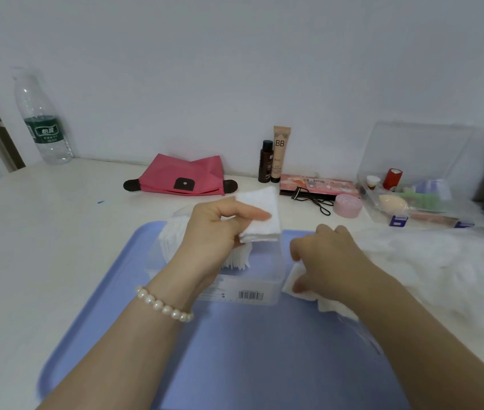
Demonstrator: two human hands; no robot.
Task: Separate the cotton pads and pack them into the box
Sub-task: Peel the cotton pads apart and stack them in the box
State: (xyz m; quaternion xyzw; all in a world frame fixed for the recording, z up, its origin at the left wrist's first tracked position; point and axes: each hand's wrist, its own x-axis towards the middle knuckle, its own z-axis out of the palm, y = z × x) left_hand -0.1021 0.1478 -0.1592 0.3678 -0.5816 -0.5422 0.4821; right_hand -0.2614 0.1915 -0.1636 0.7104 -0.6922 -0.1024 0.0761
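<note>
My left hand (220,223) pinches a small stack of pads (261,216) right above the box (246,288), while my right hand (323,255) grips loose pads (296,284) just beside it.

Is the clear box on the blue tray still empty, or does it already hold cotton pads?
Partly filled. White cotton pads stand on edge inside the clear box, behind the left hand; its right part looks empty.

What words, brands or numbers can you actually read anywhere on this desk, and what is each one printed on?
"BB": on the beige tube standing by the wall.
Green label on the water bottle: white characters, too blurred to read.
Dark small bottle: pale print, unreadable.
Clear box on the blue tray: a barcode with digits too small to read.
Pink palette: lettering blurred.
</note>
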